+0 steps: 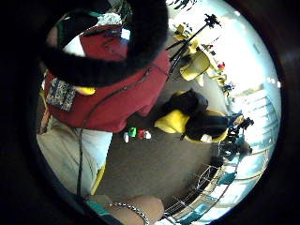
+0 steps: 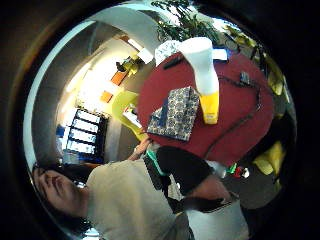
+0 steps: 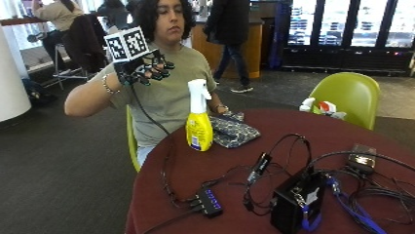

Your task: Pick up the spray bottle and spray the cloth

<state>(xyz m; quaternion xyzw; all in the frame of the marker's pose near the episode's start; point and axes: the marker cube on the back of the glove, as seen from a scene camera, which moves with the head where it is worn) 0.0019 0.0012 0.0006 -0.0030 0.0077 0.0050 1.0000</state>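
A spray bottle [image 3: 199, 117] with a yellow body and a white trigger head stands upright on the round red table [image 3: 279, 126], near the edge by the seated person. Right behind it lies a folded patterned cloth [image 3: 233, 130]. My gloved right hand [image 3: 146, 68] is raised at shoulder height, up and to the left of the bottle and well apart from it. Its fingers are loosely curled and hold nothing. The thumb side palm view looks down on the bottle [image 2: 206, 80] standing beside the cloth [image 2: 175, 114]. The person's bare hand [image 3: 222, 109] rests at the table edge by the cloth.
A black box [image 3: 298, 200], a small hub [image 3: 209, 201] and several cables [image 3: 285, 151] cover the near half of the table. A flat dark device [image 3: 362, 158] lies at the right. A green chair [image 3: 347, 95] stands behind the table, with small white and red items [image 3: 321, 106] at the far edge.
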